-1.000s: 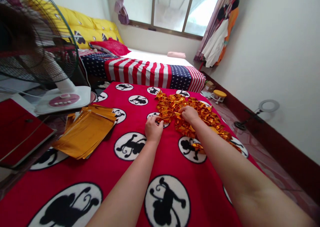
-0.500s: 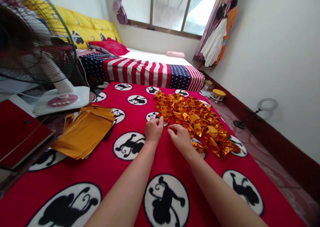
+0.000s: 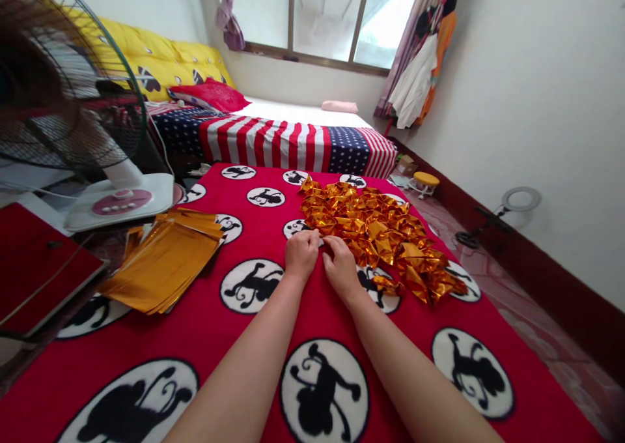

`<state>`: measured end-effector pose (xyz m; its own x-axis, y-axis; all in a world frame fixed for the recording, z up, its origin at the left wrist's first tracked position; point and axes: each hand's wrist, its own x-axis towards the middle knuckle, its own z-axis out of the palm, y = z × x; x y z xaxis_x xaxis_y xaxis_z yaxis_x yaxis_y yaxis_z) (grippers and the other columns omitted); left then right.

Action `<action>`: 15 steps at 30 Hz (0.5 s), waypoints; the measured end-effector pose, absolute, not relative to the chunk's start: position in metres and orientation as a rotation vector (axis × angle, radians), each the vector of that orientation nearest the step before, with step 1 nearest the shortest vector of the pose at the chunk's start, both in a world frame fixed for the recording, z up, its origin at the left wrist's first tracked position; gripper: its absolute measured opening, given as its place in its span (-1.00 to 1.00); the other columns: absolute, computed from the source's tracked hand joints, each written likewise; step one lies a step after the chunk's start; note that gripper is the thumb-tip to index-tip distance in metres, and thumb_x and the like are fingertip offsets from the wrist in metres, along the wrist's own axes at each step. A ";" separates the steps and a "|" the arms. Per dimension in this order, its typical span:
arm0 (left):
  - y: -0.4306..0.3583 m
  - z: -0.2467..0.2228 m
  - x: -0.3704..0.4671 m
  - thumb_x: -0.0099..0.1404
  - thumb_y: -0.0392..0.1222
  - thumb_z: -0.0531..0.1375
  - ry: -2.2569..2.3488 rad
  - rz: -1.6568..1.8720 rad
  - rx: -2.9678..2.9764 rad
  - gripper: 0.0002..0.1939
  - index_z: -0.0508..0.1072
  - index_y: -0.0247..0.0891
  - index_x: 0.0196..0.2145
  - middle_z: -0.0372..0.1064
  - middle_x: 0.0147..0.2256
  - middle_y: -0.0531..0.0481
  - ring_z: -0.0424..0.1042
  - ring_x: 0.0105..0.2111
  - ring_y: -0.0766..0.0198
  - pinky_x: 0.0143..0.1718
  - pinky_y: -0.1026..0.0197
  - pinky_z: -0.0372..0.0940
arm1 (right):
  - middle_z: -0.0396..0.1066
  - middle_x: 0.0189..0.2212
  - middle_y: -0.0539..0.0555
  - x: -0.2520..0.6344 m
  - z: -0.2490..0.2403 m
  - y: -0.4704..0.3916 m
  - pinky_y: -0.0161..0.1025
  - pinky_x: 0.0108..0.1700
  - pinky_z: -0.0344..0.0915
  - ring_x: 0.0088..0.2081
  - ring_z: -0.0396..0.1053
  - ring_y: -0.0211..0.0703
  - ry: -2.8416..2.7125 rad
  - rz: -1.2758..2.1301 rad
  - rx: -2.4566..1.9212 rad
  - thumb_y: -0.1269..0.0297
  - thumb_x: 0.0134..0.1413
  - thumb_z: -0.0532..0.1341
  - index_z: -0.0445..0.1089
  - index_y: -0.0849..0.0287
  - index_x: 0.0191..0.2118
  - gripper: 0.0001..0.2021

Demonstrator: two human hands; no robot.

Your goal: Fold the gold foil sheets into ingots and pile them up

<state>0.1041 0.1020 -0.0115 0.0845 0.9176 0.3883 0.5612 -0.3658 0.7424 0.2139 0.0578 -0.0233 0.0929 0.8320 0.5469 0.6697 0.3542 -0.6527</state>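
My left hand is closed in a pinch over the red cloth, with its thumb and fingertips toward the far side. Close beside it, my right hand has its fingers curled inward, nearly meeting the left fingertips. A small pale bit shows between the two; whether it is held paper or the cloth's white pattern, I cannot make out. Folded gold foil pieces lie in a heap just beyond and to the right of my hands. On the left rests a loose stack of flat gold foil sheets.
An electric fan stands at the left, behind a red box-like object. A bed with a striped and starred cover is beyond the far edge. A ring light and a yellow stool stand on the floor at right.
My right hand has moved left, closing the gap to my left hand. The left hand stays almost in place. The view has shifted slightly.
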 end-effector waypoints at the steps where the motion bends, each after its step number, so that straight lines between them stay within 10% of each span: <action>1: 0.102 -0.011 0.104 0.41 -0.16 -0.01 1.461 1.195 1.962 -0.62 0.59 -0.27 -0.31 0.57 -0.25 -0.13 0.51 -0.22 0.23 -0.18 0.26 0.28 | 0.45 -0.12 0.18 0.214 -0.024 0.058 -0.09 0.12 0.27 -0.04 0.38 -0.05 -1.622 0.203 -1.368 0.55 -0.05 0.05 0.44 0.18 -0.14 -0.64; 15: 0.099 -0.011 0.105 0.41 -0.11 0.02 1.316 1.104 2.035 -0.63 0.61 -0.23 -0.30 0.59 -0.27 -0.08 0.50 -0.17 0.23 -0.13 0.24 0.28 | 0.47 -0.29 0.18 0.235 -0.026 0.049 -0.15 -0.07 0.33 -0.23 0.41 -0.06 -1.395 0.100 -1.548 0.45 -0.01 0.04 0.47 0.23 -0.28 -0.74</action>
